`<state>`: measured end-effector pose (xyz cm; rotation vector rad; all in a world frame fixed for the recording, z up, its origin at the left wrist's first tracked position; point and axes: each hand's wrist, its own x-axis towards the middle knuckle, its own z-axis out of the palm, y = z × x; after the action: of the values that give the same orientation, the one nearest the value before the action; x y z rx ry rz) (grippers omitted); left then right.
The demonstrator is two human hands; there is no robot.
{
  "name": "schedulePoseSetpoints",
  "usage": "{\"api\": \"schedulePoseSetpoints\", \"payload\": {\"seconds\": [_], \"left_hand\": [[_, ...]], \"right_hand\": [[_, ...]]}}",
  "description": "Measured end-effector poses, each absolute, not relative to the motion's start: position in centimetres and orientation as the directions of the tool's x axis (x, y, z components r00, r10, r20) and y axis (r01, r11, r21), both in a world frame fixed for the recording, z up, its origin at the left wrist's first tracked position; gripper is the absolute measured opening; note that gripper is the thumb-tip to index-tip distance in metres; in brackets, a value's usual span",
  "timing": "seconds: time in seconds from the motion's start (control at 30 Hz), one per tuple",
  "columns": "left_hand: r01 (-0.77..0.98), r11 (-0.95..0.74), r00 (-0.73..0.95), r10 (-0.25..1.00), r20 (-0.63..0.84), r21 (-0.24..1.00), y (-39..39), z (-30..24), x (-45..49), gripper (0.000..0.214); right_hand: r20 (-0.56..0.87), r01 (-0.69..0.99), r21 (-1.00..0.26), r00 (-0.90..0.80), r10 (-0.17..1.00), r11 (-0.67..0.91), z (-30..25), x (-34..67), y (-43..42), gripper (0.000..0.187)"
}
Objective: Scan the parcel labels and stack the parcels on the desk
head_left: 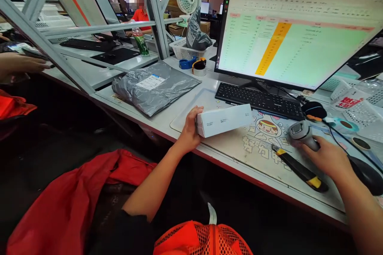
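Note:
My left hand (190, 130) grips the left end of a white box (226, 120) with small dark print on its side. The box is tilted over the front of the desk mat. My right hand (327, 157) is wrapped around the handle of a grey barcode scanner (301, 133), its head facing up and left. A black and yellow utility knife (301, 168) lies on the mat just left of my right hand. Beyond the box is a black keyboard (260, 99). To the left lies a grey plastic mailer bag (157, 85) with a white label.
A monitor (295, 40) with a spreadsheet stands behind the keyboard. Tape rolls (199, 67) and a white basket (191, 49) sit at the back. A metal frame (158, 16) divides the desks. A co-worker in orange (141, 16) is beyond; another person's hand (25, 65) shows at far left.

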<state>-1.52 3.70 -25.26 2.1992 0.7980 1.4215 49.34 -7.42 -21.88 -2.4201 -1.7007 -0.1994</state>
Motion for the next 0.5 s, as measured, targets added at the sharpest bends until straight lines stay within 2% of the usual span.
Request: {"api": "schedulePoseSetpoints", "payload": {"seconds": [0.1,0.23,0.33,0.5], "left_hand": [[0.232,-0.829,0.360,0.559,0.747,0.509,3.9,-25.2,-1.8,0.079],[0.260,-0.858,0.383,0.513,0.768,0.443,3.8,-25.4,-1.7,0.075],[0.274,-0.865,0.381,0.499,0.778,0.421,3.4,-25.5,-1.5,0.072],[0.332,-0.850,0.391,0.518,0.760,0.409,3.1,-25.4,-1.2,0.077]], "right_hand": [[0.223,0.927,-0.052,0.374,0.900,-0.372,-23.2,50.4,-7.9,0.068],[0.247,0.927,-0.099,0.375,0.893,-0.362,-24.3,51.2,-8.3,0.069],[0.264,0.944,-0.103,0.329,0.907,-0.313,-23.1,51.5,-8.0,0.064],[0.517,0.983,-0.073,0.181,0.837,-0.168,-18.2,47.8,-4.1,0.053]]}}
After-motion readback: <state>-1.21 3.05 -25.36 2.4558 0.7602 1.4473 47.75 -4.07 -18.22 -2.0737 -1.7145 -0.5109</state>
